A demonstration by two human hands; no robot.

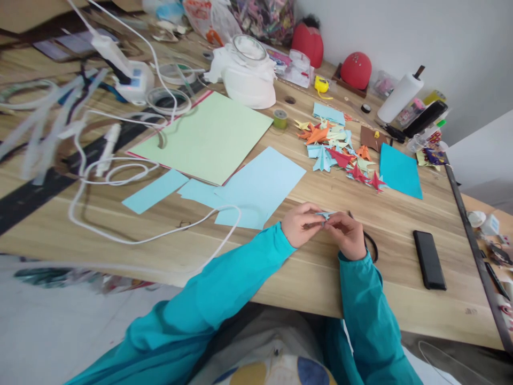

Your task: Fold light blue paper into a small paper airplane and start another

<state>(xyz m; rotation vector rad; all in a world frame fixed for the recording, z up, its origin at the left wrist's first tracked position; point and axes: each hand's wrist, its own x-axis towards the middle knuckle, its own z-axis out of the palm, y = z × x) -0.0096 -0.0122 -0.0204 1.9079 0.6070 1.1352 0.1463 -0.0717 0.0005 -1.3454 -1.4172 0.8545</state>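
Pale-blue paper [325,215]: one small folded piece, over the near part of the bench [288,289], between the two hands. Mostly covered by fingers; visible part looks creased and pointed, final shape not readable. Left hand [303,223] pinches it from one side, right hand [348,235] from the other, both sets of fingers closed on it. Two-sided pinch presumably steadies so small a piece while the folds are worked. Contact between hands and bench: cannot tell.

Just beside right hand: black loop [374,248], partly hidden. Beyond the hands: folded figures [321,158] in blue, orange, red and yellow, heaped together, probably to leave the near space free. Left of the hands: blue sheet [264,182] and strip [156,191], likely stock kept within reach. Farther out: green sheet [212,139]; teal sheet [401,171] right of the heap; phone [429,260] well apart at right.
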